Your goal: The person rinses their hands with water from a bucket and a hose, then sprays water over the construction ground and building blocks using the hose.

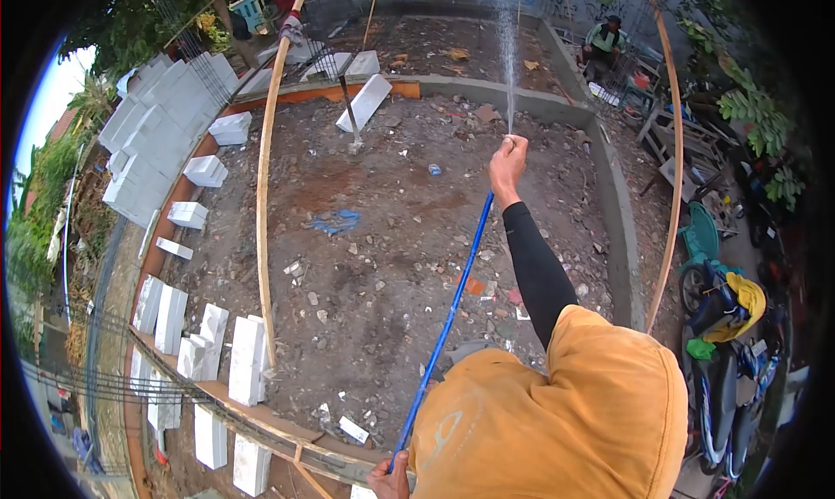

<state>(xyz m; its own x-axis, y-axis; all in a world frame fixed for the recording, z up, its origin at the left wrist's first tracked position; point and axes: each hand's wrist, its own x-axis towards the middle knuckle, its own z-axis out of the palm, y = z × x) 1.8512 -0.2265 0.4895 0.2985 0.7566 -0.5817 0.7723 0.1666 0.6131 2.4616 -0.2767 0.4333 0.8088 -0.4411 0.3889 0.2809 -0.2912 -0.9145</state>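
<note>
My right hand [508, 164], at the end of an outstretched arm in a black sleeve, is closed round the end of a blue hose [459, 294]. A jet of water [508, 60] sprays away from it toward the far plot and wall. Lower down, at the bottom edge of the view, my left hand [390, 477] is wrapped around the same hose. Between the two hands the hose runs in a slanting line past the front of my orange shirt [557, 403]. The hose's mouth is hidden by my right fingers.
White blocks [248, 360] stand along the left foundation edge, near a stacked block wall [165, 133]. Wooden poles [265, 177] rise on both sides. Rubble-strewn soil [348, 247] lies inside a concrete border [619, 229]. Motorbikes [722, 368] stand right; a person [603, 46] sits at the back.
</note>
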